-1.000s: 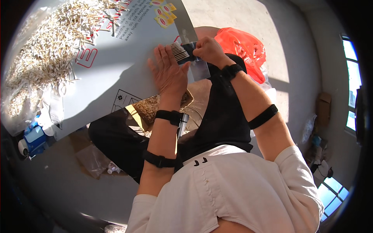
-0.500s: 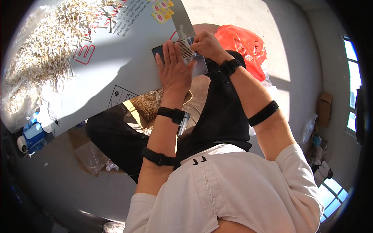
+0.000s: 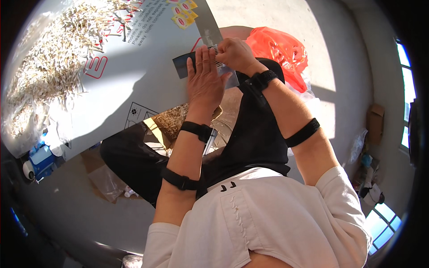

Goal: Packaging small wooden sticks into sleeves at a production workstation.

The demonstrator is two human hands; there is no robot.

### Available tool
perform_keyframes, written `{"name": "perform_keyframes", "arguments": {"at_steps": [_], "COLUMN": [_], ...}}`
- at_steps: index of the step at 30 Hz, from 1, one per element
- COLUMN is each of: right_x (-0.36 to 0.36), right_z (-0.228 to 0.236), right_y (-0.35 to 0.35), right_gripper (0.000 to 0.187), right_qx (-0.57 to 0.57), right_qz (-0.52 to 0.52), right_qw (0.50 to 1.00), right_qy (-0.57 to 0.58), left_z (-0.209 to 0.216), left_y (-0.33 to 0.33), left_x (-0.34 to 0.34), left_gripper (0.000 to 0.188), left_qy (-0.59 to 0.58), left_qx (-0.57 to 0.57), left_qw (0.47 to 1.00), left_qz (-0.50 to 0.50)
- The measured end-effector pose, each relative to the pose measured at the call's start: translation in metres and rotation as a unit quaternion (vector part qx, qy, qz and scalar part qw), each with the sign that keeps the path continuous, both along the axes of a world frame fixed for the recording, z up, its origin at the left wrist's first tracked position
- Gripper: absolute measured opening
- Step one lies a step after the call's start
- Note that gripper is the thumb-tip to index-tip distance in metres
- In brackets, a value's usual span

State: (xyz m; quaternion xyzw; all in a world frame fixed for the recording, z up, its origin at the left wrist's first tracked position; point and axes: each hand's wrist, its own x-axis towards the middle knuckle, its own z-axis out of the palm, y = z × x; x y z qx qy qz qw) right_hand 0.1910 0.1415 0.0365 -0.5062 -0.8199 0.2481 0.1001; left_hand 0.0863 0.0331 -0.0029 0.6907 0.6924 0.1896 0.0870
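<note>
My left hand (image 3: 205, 87) lies flat, fingers stretched out, over a dark, smooth plate (image 3: 181, 67) at the near right corner of a pale board (image 3: 152, 58). Its fingertips touch a row of thin pale sticks (image 3: 217, 57), mostly covered by the hand. Right beside it, my right hand (image 3: 237, 54) is closed at the right end of that row; whatever its fingers hold is hidden. A large heap of thin sticks with white tips, resembling cotton swabs (image 3: 49, 58), spreads over the board's left side.
Small yellow packets (image 3: 184, 18) lie at the board's far edge. A red plastic bag (image 3: 279, 53) sits beyond my right knee. Below the board, a container of loose sticks (image 3: 172, 120) stands between my legs. A blue-and-white object (image 3: 41, 161) is at the left.
My left hand has slid slightly right over the row of sticks, covering more of it and baring more of the dark plate. My right hand has shifted slightly left.
</note>
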Motion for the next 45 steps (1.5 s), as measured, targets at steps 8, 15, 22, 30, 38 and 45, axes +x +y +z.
{"name": "perform_keyframes", "arguments": {"at_steps": [8,15,22,30,38,45], "right_x": [0.043,0.027,0.021,0.022,0.021,0.017], "right_z": [-0.029,-0.058,-0.058,-0.063,-0.061,-0.069], "right_y": [-0.022,-0.030,-0.032,-0.033,-0.035,-0.033], "right_gripper": [0.023,0.020,0.015,0.016,0.018,0.013], "right_qx": [0.264,-0.363,-0.329,-0.331,-0.333,-0.301], "right_qz": [-0.331,-0.311,-0.321,-0.297,-0.289,-0.309], "right_qw": [0.862,0.577,0.580,0.570,0.574,0.601], "right_qy": [0.279,0.662,0.673,0.691,0.690,0.673], "left_z": [0.009,0.000,0.003,0.006,0.003,0.003], "left_y": [0.006,0.028,0.039,0.044,0.045,0.047], "left_x": [-0.013,-0.002,0.012,0.019,0.022,0.021], "left_gripper": [0.069,0.066,0.073,0.071,0.068,0.069], "left_qy": [-0.375,-0.549,-0.566,-0.544,-0.525,-0.560], "left_qx": [0.120,0.173,0.153,0.135,0.139,0.132], "left_qw": [0.917,0.812,0.805,0.824,0.835,0.814], "left_qz": [0.055,0.099,0.089,0.083,0.087,0.080]}}
